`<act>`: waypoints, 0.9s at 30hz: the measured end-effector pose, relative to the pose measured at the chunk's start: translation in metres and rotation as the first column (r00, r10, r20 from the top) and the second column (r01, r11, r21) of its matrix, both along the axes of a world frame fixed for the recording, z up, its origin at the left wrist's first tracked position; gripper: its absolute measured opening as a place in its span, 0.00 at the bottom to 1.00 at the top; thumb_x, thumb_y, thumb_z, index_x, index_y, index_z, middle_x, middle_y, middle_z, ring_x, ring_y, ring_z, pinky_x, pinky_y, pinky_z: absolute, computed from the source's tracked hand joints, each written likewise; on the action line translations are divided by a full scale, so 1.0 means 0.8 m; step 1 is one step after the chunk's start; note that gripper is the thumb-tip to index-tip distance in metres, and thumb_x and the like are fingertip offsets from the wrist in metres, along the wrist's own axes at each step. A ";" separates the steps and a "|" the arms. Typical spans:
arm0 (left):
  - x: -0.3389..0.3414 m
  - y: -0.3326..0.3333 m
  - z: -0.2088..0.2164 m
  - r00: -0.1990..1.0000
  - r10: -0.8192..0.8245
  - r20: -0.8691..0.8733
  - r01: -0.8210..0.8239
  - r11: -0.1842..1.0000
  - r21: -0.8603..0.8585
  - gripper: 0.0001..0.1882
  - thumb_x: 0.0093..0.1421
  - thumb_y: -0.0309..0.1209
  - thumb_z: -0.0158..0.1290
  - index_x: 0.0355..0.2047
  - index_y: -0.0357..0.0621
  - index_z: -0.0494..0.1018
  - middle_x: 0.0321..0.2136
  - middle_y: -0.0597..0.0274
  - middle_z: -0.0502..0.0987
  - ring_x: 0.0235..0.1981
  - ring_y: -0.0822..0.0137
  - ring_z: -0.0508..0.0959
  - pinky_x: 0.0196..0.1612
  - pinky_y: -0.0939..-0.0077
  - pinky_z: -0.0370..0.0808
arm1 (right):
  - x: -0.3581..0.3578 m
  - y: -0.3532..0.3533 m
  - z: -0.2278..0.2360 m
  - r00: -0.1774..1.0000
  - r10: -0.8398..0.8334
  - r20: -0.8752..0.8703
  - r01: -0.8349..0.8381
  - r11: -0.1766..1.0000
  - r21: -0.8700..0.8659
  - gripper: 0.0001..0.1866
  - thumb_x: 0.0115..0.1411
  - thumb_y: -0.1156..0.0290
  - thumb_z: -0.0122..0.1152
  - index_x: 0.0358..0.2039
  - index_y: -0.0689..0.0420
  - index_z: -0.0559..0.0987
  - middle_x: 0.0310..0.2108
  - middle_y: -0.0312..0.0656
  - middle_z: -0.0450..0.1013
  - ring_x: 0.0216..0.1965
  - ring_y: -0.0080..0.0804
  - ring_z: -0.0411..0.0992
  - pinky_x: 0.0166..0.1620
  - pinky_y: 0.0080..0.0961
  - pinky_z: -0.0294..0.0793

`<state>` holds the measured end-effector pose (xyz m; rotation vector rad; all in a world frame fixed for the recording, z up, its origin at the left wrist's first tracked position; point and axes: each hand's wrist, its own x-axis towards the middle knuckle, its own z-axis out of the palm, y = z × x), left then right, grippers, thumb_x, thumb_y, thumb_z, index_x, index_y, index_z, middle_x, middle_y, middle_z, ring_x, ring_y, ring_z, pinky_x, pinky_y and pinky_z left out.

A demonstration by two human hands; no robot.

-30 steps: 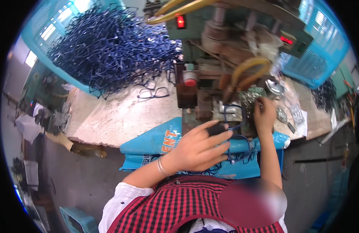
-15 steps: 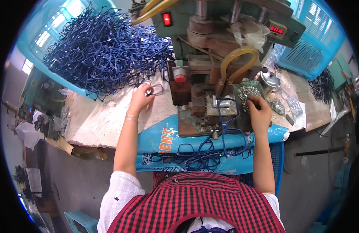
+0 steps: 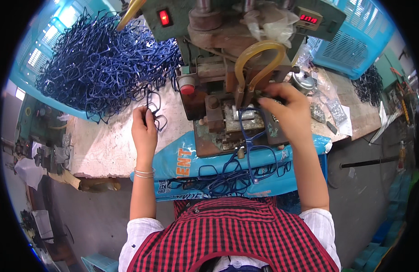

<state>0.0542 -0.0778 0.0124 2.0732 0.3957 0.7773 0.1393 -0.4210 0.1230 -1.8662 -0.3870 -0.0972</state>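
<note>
My left hand [image 3: 144, 126] pinches a dark blue eyeglass frame [image 3: 155, 105] over the pale worktop, beside the large heap of like frames [image 3: 103, 61]. At the green press machine [image 3: 211, 136], another blue eyeglass frame [image 3: 250, 147] stands with one end at the metal fixture [image 3: 242, 119] and its other lens ring hanging over the front edge. My right hand [image 3: 288, 111] is close to that fixture, right of the looped yellow hose [image 3: 242, 59]. Its fingers are bent together; whatever they hold is too small to make out. The hand covers most of the small metal parts behind it.
Several frames [image 3: 227, 179] lie on the blue plastic sheet [image 3: 173, 170] before me. A red button [image 3: 187, 89] sits at the press's left side. To the right are a round metal pot [image 3: 304, 82], bags of small parts [image 3: 337, 111] and a blue crate [image 3: 350, 50].
My right hand has left the pile of small metal parts and moved left and up to the press fixture. My left hand has shifted with its frame, which is now turned more upright.
</note>
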 end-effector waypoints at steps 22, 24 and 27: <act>0.009 -0.132 0.152 0.582 -0.438 0.685 0.629 0.776 -0.039 0.11 0.59 0.16 0.54 0.40 0.37 0.67 0.34 0.48 0.79 0.36 0.58 0.81 0.40 0.65 0.80 | -0.045 0.022 -0.020 0.991 0.133 0.028 -0.133 0.912 0.388 0.24 0.56 0.80 0.62 0.54 0.64 0.74 0.43 0.42 0.79 0.46 0.25 0.76 0.53 0.24 0.72; -0.005 -0.141 0.138 0.609 -0.633 0.478 0.573 0.768 0.287 0.09 0.55 0.14 0.56 0.34 0.39 0.71 0.29 0.50 0.81 0.31 0.57 0.82 0.40 0.63 0.80 | -0.022 -0.020 -0.051 0.944 -0.159 0.289 0.186 0.980 -0.067 0.15 0.53 0.77 0.66 0.44 0.59 0.82 0.52 0.48 0.76 0.57 0.40 0.72 0.60 0.34 0.68; -0.004 -0.159 0.129 0.537 -0.811 0.231 0.527 0.537 0.659 0.12 0.46 0.23 0.64 0.32 0.46 0.78 0.39 0.62 0.84 0.22 0.69 0.77 0.20 0.77 0.67 | 0.010 -0.069 -0.131 0.790 -0.321 0.523 0.593 0.619 -0.515 0.11 0.50 0.72 0.68 0.36 0.55 0.84 0.50 0.50 0.75 0.60 0.55 0.67 0.59 0.47 0.67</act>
